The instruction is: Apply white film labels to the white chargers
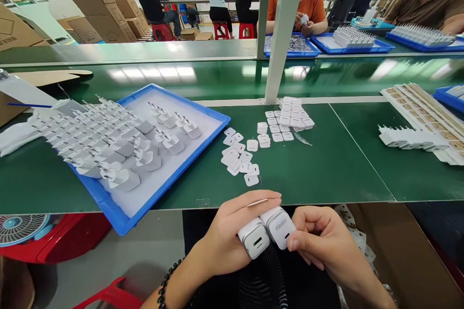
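My left hand [232, 234] is wrapped round two white plug chargers held side by side above my lap. The left charger [254, 239] faces me with its dark port slot showing. Over the end of the other one lies a white cover plate [281, 228] with grey print and a slot. Thumb and fingers of my right hand [322, 239] pinch that plate at its lower right corner. Whether the plate is fixed to the charger I cannot tell. Beyond my hands, similar loose white plates [235, 154] lie scattered on the green table.
A blue-rimmed tray [170, 181] with many white plug chargers [119, 176] stands left, overhanging the table edge. Stacked plates [293, 113] lie mid-table. Chargers [411, 139] and long strips [431, 116] lie right. A metal post [281, 34] rises ahead; co-workers sit beyond.
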`<state>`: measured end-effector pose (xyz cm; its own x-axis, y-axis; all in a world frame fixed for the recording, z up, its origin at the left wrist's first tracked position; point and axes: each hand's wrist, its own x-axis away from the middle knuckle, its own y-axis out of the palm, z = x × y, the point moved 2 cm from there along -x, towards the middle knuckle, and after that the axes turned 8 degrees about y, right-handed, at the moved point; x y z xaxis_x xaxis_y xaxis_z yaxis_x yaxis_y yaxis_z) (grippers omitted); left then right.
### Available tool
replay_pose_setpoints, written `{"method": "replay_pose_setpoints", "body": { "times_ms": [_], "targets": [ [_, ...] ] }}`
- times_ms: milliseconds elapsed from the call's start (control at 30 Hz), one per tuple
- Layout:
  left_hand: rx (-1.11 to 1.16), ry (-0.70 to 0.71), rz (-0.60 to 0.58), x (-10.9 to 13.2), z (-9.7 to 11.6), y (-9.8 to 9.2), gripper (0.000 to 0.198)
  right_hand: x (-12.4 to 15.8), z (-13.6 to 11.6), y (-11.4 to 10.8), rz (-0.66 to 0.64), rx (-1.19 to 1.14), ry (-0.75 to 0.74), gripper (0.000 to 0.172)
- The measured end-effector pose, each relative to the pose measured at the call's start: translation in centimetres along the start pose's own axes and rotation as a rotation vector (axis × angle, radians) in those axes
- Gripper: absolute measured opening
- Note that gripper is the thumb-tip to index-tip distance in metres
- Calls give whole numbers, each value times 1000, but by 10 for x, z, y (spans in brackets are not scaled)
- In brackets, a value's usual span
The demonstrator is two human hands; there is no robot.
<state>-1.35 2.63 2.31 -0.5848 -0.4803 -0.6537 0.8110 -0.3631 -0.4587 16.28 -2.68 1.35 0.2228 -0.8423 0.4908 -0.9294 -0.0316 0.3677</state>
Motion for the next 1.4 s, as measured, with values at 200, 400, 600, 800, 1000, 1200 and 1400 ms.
{"method": "replay_pose_setpoints", "body": {
  "times_ms": [200,400,600,800,1000,1200,1400],
  "targets": [
    [-15,-11,-14,-2,2,1,50,-1,-3,-2,-15,51,17,46],
    [-15,-14,-20,1,1,1,50,-3,-4,-1,-33,64,27,50],
    [-31,-10,-20,1,1,2,48,-1,0,-2,-34,67,28,49],
    [-25,-28,-19,2,2,4,49,-2,6,-1,8,78,-1,51],
    [-25,-48,-11,4,-1,7,49,-3,5,1,63,106,-22,51],
    [-27,-97,7,4,-4,7,46,-6,0,3,91,143,-32,52],
    [-49,-135,32,8,-9,9,41,-13,0,2,89,191,-25,49]
  ]
}}
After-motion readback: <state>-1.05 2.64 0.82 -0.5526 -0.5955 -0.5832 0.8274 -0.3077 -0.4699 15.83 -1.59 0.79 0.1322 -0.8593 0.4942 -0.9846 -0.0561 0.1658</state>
